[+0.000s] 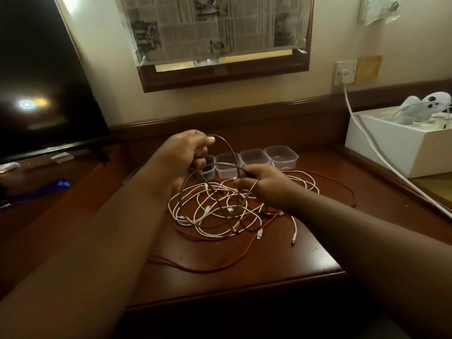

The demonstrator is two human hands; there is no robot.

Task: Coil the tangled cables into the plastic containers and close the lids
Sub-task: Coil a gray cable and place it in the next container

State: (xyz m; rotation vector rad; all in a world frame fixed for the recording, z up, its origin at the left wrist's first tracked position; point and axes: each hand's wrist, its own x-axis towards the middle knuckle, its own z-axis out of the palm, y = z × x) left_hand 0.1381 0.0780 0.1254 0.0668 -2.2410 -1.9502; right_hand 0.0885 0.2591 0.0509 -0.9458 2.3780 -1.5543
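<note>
Your left hand (182,155) grips a dark braided cable (231,152), fingers curled round its loops, raised above the wooden worktop (269,260). Your right hand (266,185) pinches the same cable lower down, just over the tangle. Below both hands lie the tangled white cables (220,211), with a red cable (195,266) trailing out toward the worktop's near edge. Behind the pile stands a row of clear plastic containers (254,159), lids off, one partly hidden by your left hand. A dark television screen (36,81) stands to the left and a white box (396,145) to the right.
</note>
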